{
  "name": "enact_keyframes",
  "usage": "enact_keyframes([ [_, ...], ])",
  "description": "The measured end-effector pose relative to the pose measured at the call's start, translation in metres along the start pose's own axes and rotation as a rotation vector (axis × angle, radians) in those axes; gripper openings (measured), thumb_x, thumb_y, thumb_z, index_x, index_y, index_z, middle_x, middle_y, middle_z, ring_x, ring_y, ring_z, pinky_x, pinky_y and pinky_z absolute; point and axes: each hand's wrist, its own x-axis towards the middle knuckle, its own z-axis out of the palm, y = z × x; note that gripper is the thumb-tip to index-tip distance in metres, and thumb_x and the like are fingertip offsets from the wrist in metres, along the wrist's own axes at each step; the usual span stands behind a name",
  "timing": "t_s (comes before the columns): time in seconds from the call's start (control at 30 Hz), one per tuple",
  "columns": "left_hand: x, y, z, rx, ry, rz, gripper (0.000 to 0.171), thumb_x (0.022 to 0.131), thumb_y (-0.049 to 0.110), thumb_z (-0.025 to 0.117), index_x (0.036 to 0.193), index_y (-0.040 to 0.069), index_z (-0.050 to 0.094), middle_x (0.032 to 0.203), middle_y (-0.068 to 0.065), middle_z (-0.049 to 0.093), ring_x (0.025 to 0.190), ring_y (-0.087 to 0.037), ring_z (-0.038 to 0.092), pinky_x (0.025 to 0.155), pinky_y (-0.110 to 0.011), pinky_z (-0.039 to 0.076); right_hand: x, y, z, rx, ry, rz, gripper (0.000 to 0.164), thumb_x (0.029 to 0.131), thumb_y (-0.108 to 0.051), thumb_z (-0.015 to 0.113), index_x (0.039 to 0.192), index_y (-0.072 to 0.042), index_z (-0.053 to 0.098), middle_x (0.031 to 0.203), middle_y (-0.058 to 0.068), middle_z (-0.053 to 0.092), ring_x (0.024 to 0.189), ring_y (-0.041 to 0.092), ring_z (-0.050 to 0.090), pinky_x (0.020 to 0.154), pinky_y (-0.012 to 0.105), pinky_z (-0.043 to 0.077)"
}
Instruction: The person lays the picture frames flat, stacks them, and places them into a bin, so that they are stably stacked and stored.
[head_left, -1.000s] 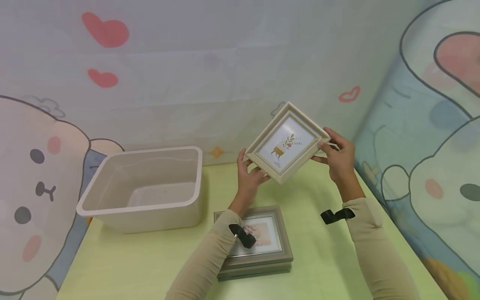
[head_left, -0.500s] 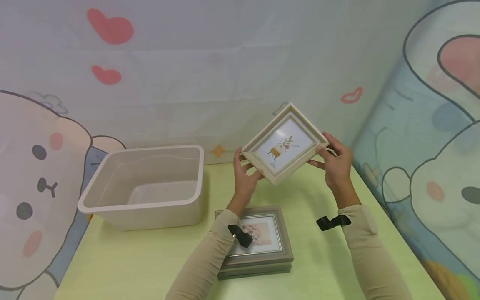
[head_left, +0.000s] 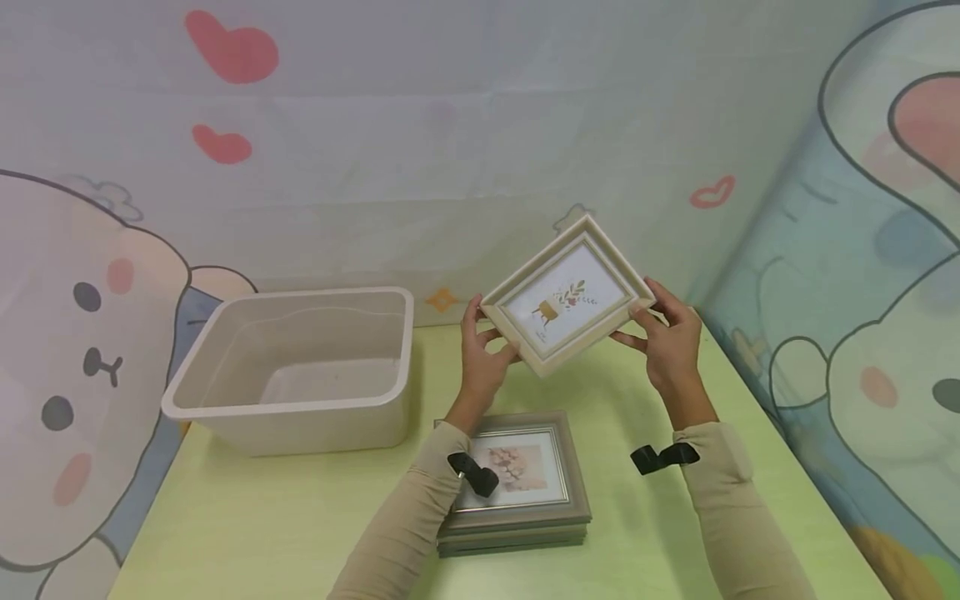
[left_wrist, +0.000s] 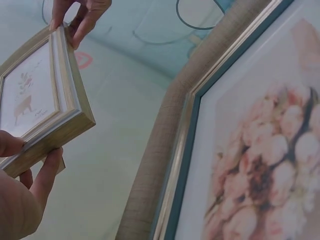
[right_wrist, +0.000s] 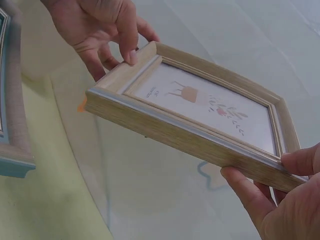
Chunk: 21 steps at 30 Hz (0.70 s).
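A cream picture frame [head_left: 567, 297] with a print of a plant in a legged pot is held up over the table, tilted so one corner points down. My left hand [head_left: 482, 360] grips its left corner, thumb on the front and fingers behind. At the opposite corner my right hand [head_left: 670, 342] pinches the border between thumb and fingers. Below my left forearm lies a stack of larger grey-brown picture frames [head_left: 573, 467], the top one showing pink flowers. In the left wrist view that flower picture [left_wrist: 260, 165] fills the right side.
A beige plastic bin [head_left: 330, 429] stands at the left of the light green table [head_left: 277, 525], with nothing visible inside. Behind the table hangs a cartoon-printed cloth [head_left: 420, 150], and another printed panel [head_left: 825, 275] borders the right side.
Both hands and the cream picture frame have shifted slightly left and down, and the frame has turned a little. The bin and the stack stay in place while the head view shifts slightly.
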Motion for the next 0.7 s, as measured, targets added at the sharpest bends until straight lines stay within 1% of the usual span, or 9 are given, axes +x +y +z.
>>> enact_keyframes([
  [0.17,-0.001,0.005,-0.001,0.015,0.000,-0.003,0.097,0.078,-0.023,0.060,0.156,0.023,0.026,0.142,-0.012,0.031,0.108,-0.024,0.054,0.076,-0.038,0.063,-0.004,0.004,-0.002,0.005,-0.004,0.001,0.055,0.096,0.003,0.058,0.149,-0.006,0.046,0.111,0.006,0.047,0.098,0.015,0.065,0.070,0.034,0.061],
  [0.43,-0.005,0.017,-0.009,0.045,-0.031,-0.006,0.094,0.080,-0.021,0.062,0.157,0.023,0.027,0.141,-0.011,0.032,0.107,-0.023,0.054,0.074,-0.038,0.063,-0.010,0.011,-0.003,0.016,-0.006,-0.008,0.055,0.096,0.004,0.058,0.149,-0.005,0.046,0.112,0.007,0.047,0.097,0.015,0.067,0.071,0.036,0.061],
  [0.57,-0.007,0.021,-0.014,0.089,-0.035,0.006,0.094,0.079,-0.021,0.062,0.156,0.021,0.028,0.139,-0.012,0.035,0.105,-0.024,0.055,0.071,-0.039,0.063,-0.012,0.015,-0.004,0.019,-0.010,-0.002,0.055,0.095,0.007,0.059,0.148,-0.002,0.046,0.114,0.006,0.047,0.097,0.015,0.068,0.072,0.036,0.061],
  [0.7,-0.009,0.024,-0.020,0.131,-0.048,0.003,0.093,0.079,-0.020,0.061,0.156,0.021,0.027,0.139,-0.014,0.035,0.104,-0.026,0.056,0.070,-0.039,0.063,-0.014,0.018,-0.006,0.022,-0.049,-0.012,0.058,0.094,0.008,0.060,0.148,0.002,0.043,0.116,0.007,0.047,0.098,0.014,0.067,0.073,0.035,0.061],
])
